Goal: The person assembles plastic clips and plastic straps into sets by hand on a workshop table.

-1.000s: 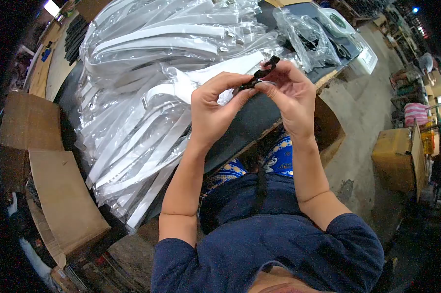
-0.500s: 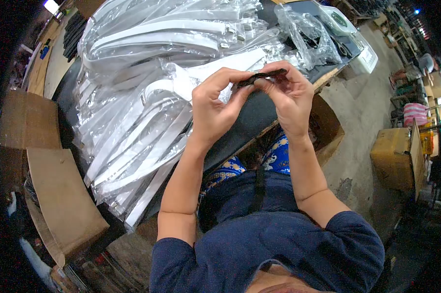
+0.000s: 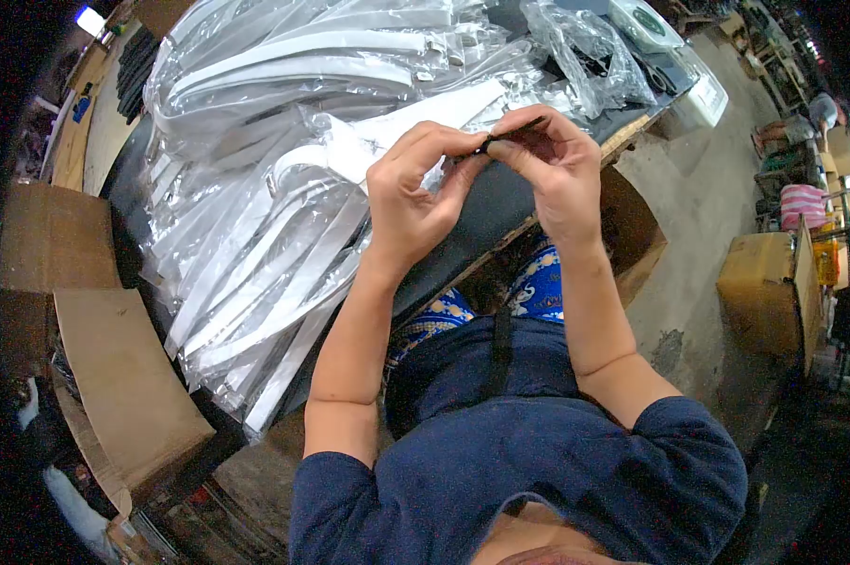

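Between both hands, above the table edge, is a small thin black piece [image 3: 487, 145] whose kind I cannot make out. My left hand [image 3: 419, 188] pinches its left end between thumb and fingers. My right hand [image 3: 558, 171] holds the other end, with the fingers curled over it and the thumb below. The fingertips of the two hands almost meet and cover much of the piece. Just beyond and to the left lie white belts [image 3: 293, 71] in clear plastic sleeves, heaped across the dark table [image 3: 495, 218].
Crumpled clear plastic [image 3: 590, 61] and scissors [image 3: 660, 80] lie at the table's far right, near a white plastic container [image 3: 698, 99]. Open cardboard boxes [image 3: 128, 377] stand at the left. Another carton [image 3: 759, 287] is on the floor at the right, with a person [image 3: 801, 122] farther back.
The black piece has turned between my fingers and now shows a narrower edge. Both hands have shifted only slightly and keep their hold.
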### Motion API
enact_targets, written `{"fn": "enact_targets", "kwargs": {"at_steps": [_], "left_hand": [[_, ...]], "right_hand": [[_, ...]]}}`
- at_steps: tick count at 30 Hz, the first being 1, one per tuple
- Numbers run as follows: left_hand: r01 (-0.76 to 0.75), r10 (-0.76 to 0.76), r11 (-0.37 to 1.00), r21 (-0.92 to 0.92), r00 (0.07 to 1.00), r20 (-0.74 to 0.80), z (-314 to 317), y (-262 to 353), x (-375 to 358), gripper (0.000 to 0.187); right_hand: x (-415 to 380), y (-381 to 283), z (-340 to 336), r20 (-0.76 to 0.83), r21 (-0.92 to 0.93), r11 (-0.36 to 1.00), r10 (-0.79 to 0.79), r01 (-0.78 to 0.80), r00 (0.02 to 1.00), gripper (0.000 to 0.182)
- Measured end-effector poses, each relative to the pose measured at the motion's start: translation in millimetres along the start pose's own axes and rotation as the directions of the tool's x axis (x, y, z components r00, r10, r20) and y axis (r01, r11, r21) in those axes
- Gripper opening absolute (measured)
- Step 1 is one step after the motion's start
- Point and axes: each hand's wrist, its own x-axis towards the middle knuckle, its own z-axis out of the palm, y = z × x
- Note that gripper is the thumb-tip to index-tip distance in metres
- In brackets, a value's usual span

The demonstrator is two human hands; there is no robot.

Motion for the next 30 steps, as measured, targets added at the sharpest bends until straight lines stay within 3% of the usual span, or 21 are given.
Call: {"fn": "enact_targets", "kwargs": {"at_steps": [1,6,9,11,12,13,15,21,25,27,30], "left_hand": [[-0.013,0.013,0.999,0.041,1.0,0.001,1,1,-1,0.023],[0.028,-0.031,0.995,0.097,0.999,0.028,3,0,-2,0.023],[0.143,-0.144,0.99,0.019,0.985,0.09,1,-1,3,0.028],[0.299,-0.301,0.95,-0.096,0.954,-0.011,5,7,6,0.039],[0.305,-0.307,0.949,-0.074,0.952,-0.009,2,1,4,0.048],[0.302,-0.303,0.95,-0.076,0.953,-0.007,-2,-2,4,0.048],[0.373,-0.382,0.924,0.088,0.915,0.13,-8,-4,3,0.038],[0.438,-0.419,0.897,-0.055,0.885,0.204,-7,-2,5,0.019],[0.465,-0.432,0.884,-0.035,0.845,0.315,-14,1,11,0.02],[0.567,-0.486,0.811,-0.145,0.79,0.373,-14,9,14,0.024],[0.594,-0.485,0.766,-0.248,0.786,0.383,-10,25,24,0.03]], "right_hand": [[2,1,-4,0.063,0.037,0.998,0.049,-0.052,0.997,0.016],[1,7,-9,0.054,-0.019,1.0,0.003,-0.002,0.999,0.015],[5,8,-5,-0.004,-0.013,0.998,-0.069,0.069,0.998,0.013],[9,5,-8,-0.044,-0.01,0.992,-0.125,0.124,0.991,0.012],[10,0,-12,-0.04,0.007,0.995,-0.103,0.104,0.994,0.011],[11,-3,-14,-0.035,0.024,0.996,-0.081,0.082,0.996,0.011],[12,-7,-16,-0.054,-0.008,0.997,-0.079,0.078,0.995,0.008],[13,-11,-23,-0.107,-0.15,0.987,-0.077,0.06,0.991,0.01],[21,-15,-25,-0.17,0.0,0.994,-0.109,0.11,0.979,0.014],[24,-17,-26,-0.175,0.064,0.991,-0.101,0.114,0.979,0.015],[26,-21,-28,-0.149,0.099,0.986,-0.121,0.137,0.981,0.021]]}}
